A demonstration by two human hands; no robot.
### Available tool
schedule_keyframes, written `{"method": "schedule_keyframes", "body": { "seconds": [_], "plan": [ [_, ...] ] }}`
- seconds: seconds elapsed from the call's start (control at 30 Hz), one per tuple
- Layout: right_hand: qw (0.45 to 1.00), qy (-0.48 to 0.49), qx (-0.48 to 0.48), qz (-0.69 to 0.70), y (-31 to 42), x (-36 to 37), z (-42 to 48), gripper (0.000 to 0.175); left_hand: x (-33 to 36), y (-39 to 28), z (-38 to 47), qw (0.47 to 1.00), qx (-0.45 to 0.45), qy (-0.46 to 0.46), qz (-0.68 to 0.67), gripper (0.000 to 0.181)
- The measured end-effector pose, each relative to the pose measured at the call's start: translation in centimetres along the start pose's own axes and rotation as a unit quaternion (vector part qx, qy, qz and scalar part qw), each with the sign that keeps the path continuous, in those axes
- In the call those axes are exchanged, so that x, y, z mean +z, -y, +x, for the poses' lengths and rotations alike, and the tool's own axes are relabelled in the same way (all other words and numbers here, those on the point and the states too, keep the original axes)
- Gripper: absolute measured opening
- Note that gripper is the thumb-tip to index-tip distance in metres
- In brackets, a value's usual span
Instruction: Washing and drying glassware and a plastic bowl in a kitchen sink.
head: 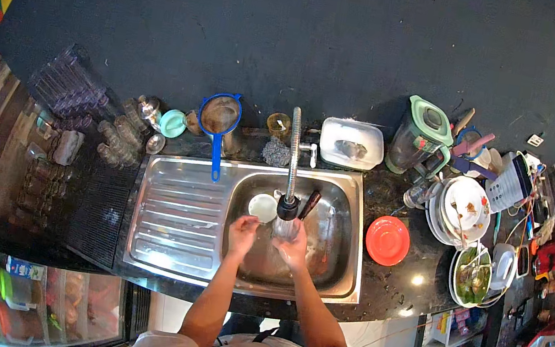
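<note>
My left hand point(242, 235) is over the left part of the steel sink basin point(333, 268), its fingers curled; whether anything small is in them is unclear. My right hand point(293, 245) is cupped below the black spray head point(288, 208) of the flexible faucet point(292, 149). Something pale and clear lies between the spray head and that palm, and I cannot tell whether it is running water or a glass. A small white bowl point(262, 207) sits in the basin just beyond my left fingers. The dark handle point(310, 205) of a utensil leans behind my right hand.
Left of the basin is a ribbed drainboard point(176, 217), with a blue-rimmed strainer point(220, 114) behind it. A red plate point(387, 240), stacked dirty plates point(466, 207) and a blender jug point(419, 135) stand on the right. A white plastic tub point(352, 144) is against the wall.
</note>
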State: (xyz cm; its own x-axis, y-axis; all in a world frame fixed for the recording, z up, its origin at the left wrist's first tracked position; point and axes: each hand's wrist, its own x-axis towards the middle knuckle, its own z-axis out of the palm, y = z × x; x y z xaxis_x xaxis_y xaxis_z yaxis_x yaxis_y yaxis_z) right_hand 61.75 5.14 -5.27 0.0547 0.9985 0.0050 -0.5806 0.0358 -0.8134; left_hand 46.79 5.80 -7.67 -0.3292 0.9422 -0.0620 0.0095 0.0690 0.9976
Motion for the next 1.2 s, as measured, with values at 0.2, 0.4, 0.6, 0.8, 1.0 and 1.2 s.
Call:
{"method": "schedule_keyframes", "body": {
  "seconds": [0.2,0.4,0.6,0.8,1.0,1.2],
  "plan": [
    [0.987,-0.050,-0.011,-0.154,-0.2,-0.5,-0.3,0.062,-1.1,-2.0,-0.2,0.993,-0.077,0.037,-0.079,0.008],
    [0.971,-0.149,-0.106,-0.154,0.1,0.4,-0.9,0.057,-2.5,-1.9,-0.3,0.992,-0.072,0.063,-0.079,0.009],
    [0.952,-0.157,-0.065,-0.255,-1.5,0.3,-0.2,0.062,-0.4,-6.4,-1.6,0.973,-0.122,0.192,-0.049,0.032],
    [0.966,-0.176,-0.076,-0.176,-2.8,-1.2,-4.6,0.043,4.3,-6.2,-2.5,0.971,-0.006,0.225,0.084,0.071],
    [0.958,-0.253,0.135,-0.011,2.4,-3.7,-3.1,0.025,4.2,-1.0,-1.2,0.864,-0.252,0.318,-0.299,0.054],
    [0.932,-0.257,0.253,0.027,2.6,-4.5,0.3,0.027,5.3,-1.0,-1.3,0.699,-0.354,0.311,-0.539,0.046]
  ]
}}
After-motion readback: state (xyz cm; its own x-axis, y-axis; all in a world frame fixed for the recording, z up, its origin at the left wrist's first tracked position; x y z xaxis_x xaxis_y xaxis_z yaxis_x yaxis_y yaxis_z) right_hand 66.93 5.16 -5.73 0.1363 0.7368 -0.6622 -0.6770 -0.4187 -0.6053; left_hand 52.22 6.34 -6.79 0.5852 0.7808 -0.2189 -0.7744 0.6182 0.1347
